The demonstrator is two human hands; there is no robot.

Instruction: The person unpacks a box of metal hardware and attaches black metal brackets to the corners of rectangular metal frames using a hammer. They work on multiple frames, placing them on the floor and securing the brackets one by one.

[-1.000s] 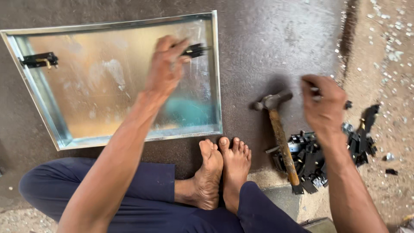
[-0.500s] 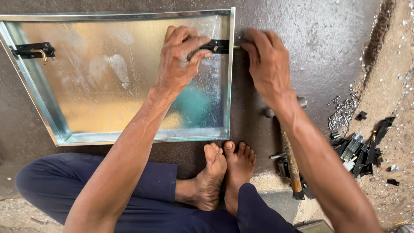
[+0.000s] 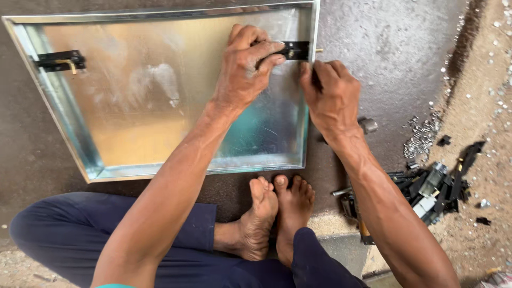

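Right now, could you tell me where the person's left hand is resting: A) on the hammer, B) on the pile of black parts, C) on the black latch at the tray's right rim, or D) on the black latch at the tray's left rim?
C: the left hand presses the black latch at the right rim of the metal tray, with the right hand beside it.

A second ago the right hand (image 3: 332,98) hovered over the hammer (image 3: 362,176) at the right; it has since come across to the right rim of the metal tray (image 3: 160,122), fingers beside the black latch (image 3: 294,50). The left hand (image 3: 246,69) has closed down over that latch.
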